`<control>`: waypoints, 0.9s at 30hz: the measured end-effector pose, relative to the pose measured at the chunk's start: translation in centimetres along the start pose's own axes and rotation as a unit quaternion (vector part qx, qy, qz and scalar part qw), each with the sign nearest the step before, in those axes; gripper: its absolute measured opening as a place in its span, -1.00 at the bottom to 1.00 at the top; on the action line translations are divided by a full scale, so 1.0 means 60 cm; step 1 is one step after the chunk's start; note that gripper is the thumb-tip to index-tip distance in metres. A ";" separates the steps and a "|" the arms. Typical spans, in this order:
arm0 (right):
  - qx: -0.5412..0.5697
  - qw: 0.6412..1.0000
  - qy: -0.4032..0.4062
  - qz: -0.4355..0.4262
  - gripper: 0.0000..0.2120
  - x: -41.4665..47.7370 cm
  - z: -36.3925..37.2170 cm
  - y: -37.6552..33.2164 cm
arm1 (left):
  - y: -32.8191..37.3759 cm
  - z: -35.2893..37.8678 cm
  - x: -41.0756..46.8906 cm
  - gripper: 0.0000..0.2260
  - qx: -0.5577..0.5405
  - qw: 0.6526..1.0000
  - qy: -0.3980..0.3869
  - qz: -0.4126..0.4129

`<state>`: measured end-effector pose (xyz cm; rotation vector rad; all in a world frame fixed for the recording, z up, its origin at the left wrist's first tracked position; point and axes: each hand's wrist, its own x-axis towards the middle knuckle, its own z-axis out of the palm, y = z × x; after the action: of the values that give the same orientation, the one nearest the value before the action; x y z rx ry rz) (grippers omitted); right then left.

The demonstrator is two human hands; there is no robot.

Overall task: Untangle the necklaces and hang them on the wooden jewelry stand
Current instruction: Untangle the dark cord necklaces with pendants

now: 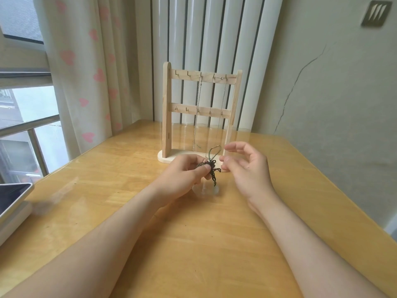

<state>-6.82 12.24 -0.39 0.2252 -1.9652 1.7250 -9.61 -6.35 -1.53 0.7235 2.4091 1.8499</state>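
Wooden jewelry stand [167, 108] carried two hung chains [197, 112]. My left hand [184, 173] pinched the dark tangled necklace [210, 164] before its base; my right hand [247, 168] hovered open beside it. Untangling not yet done.

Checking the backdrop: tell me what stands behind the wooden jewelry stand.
White vertical panels rise behind the wooden jewelry stand, a heart-print curtain beside them. Its posts and rails hide strips of them.
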 end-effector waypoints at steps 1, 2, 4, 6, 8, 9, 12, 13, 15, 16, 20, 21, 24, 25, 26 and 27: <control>-0.060 0.998 0.001 -0.025 -0.78 0.000 -0.002 0.001 | -0.001 0.000 0.000 -0.84 -0.009 1.000 0.003 0.000; -0.112 0.993 0.001 -0.049 -0.80 -0.001 -0.003 0.001 | -0.001 0.000 0.001 -0.83 -0.019 1.000 0.008 0.000; -0.171 0.982 -0.014 -0.076 -0.87 -0.005 0.000 0.004 | -0.003 -0.001 0.002 -0.83 -0.042 0.999 0.020 -0.003; -0.196 0.977 -0.035 -0.075 -0.90 -0.011 0.005 0.004 | -0.005 -0.004 0.003 -0.84 -0.059 0.998 0.027 -0.006; -0.217 0.971 -0.053 -0.081 -0.90 -0.014 0.007 0.005 | -0.007 -0.006 0.003 -0.84 -0.072 0.997 0.029 -0.012; -0.222 0.969 -0.058 -0.086 -0.89 -0.014 0.006 0.006 | -0.006 -0.007 0.004 -0.82 -0.078 0.996 0.030 -0.017; -0.229 0.968 -0.055 -0.089 -0.89 -0.009 0.002 0.010 | -0.004 -0.009 0.004 -0.71 -0.065 0.997 0.031 -0.032; -0.231 0.967 -0.054 -0.091 -0.90 -0.008 0.000 0.011 | -0.004 -0.010 0.003 -0.68 -0.058 0.997 0.029 -0.034; -0.238 0.964 -0.058 -0.104 -0.91 -0.008 0.000 0.011 | -0.004 -0.011 0.003 -0.65 -0.054 0.998 0.026 -0.033; -0.245 0.961 -0.064 -0.115 -0.90 -0.009 0.001 0.012 | -0.003 -0.010 0.002 -0.65 -0.059 0.997 0.025 -0.031; -0.275 0.941 -0.113 -0.163 -0.88 -0.009 0.002 0.014 | -0.005 -0.007 0.009 -0.71 -0.101 0.993 0.039 -0.039; -0.280 0.938 -0.119 -0.166 -0.88 -0.009 0.003 0.013 | -0.007 -0.007 0.011 -0.72 -0.111 0.992 0.039 -0.043; -0.283 0.938 -0.121 -0.163 -0.91 -0.010 0.003 0.013 | -0.007 -0.005 0.011 -0.76 -0.110 0.991 0.044 -0.066; -0.279 0.940 -0.120 -0.158 -0.91 -0.010 0.003 0.014 | -0.007 -0.005 0.011 -0.81 -0.108 0.990 0.052 -0.068; -0.275 0.942 -0.119 -0.151 -0.92 -0.010 0.003 0.015 | -0.005 -0.006 0.011 -0.86 -0.108 0.990 0.061 -0.065; -0.270 0.945 -0.119 -0.143 -0.92 -0.010 0.003 0.016 | -0.005 -0.008 0.011 -0.86 -0.105 0.990 0.071 -0.055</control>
<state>-6.78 12.14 -1.49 0.5087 -2.3580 0.9657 -10.45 -6.59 -1.46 0.4497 2.2294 2.1321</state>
